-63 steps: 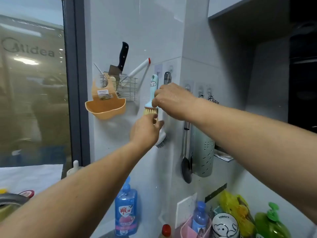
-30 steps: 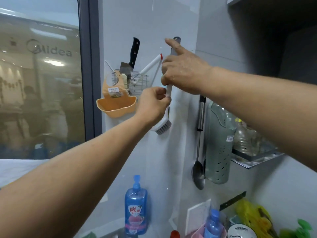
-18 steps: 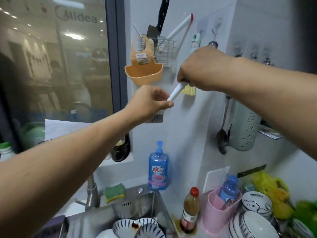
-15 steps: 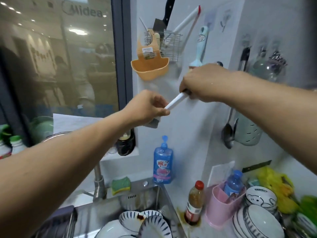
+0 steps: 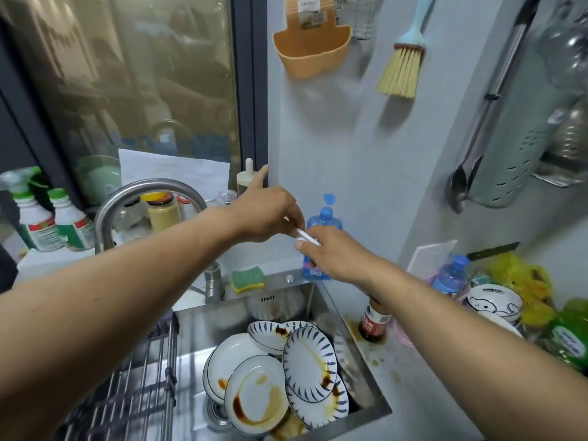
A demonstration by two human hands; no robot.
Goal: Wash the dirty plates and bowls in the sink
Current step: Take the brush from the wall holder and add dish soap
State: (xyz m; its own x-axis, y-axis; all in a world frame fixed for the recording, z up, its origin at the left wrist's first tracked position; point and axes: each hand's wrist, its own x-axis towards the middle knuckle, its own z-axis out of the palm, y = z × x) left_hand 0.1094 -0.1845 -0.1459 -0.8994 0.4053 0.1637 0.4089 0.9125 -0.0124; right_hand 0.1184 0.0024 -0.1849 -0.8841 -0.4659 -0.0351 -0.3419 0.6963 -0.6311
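Under grey wall, steel sink [image 5: 194, 329] heaped with sauce-stained plates [image 5: 286, 370], all unwashed; seems to be at tool-readying step, scrubbing not begun. Pinches thin white handle [image 5: 306, 236] from both ends, left grip [image 5: 267, 214] and right grip [image 5: 331, 249] clamped on it mid-air in front of soap bottle [image 5: 325, 218], forearms stretched forward over sink. Next, probably: bring handle down to plates, freeing one grip for tap [image 5: 149, 186] or soap bottle.

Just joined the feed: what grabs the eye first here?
Sauce-stained plates lie piled in the sink at bottom centre. Above them the left hand and right hand meet, both holding a white brush handle in front of the blue soap bottle.
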